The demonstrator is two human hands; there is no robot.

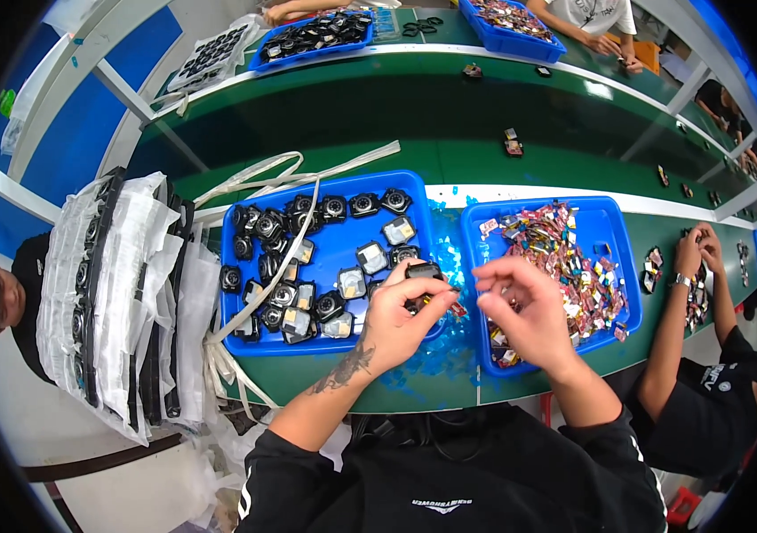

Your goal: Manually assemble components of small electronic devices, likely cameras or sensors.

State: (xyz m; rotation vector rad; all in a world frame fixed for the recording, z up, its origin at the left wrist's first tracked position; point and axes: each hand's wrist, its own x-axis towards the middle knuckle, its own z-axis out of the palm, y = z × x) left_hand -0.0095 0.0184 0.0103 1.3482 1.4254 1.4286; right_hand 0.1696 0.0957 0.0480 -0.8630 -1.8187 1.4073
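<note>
My left hand is closed around a small black device case, with a bit of reddish part showing under its edge by the thumb. My right hand hovers over the left side of the right blue tray. Its fingers are curled but apart, and I see nothing between them. That tray holds a heap of small red, gold and white electronic parts. The left blue tray, beside my left hand, holds several black watch-like cases, some showing round faces and others grey backs.
Blue film scraps litter the green table between the trays. White straps cross the left tray. Wrapped black trays stand stacked at left. A green conveyor belt carries scattered parts; co-workers' hands work at right and beyond the belt.
</note>
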